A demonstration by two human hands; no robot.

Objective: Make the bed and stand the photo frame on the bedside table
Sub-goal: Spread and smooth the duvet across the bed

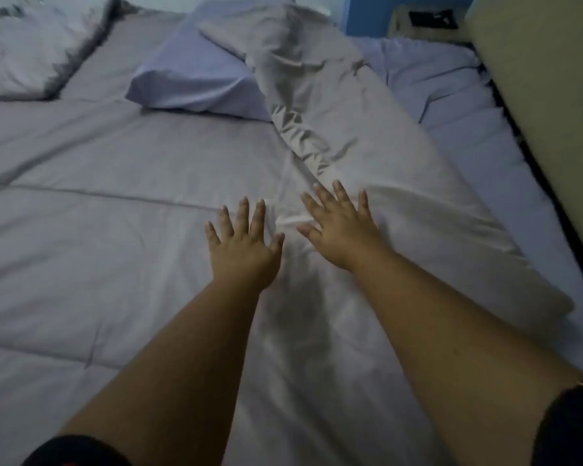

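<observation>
Bed (505, 183) is filling the whole view, sitting right under the person's arms. Left hand (241, 247) and right hand (340, 227) are both lying palm down on the grey comforter (115, 250), fingers straight and spread wide, gripping nothing. Comforter's looking smooth and quilted with stitched lines on the left, then bunching into a shiny crumpled ridge running from just past the hands up toward a plump lavender pillow (196, 79).

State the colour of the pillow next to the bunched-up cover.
The pillow is a plain pale lavender-blue, seen best in the head view.
</observation>
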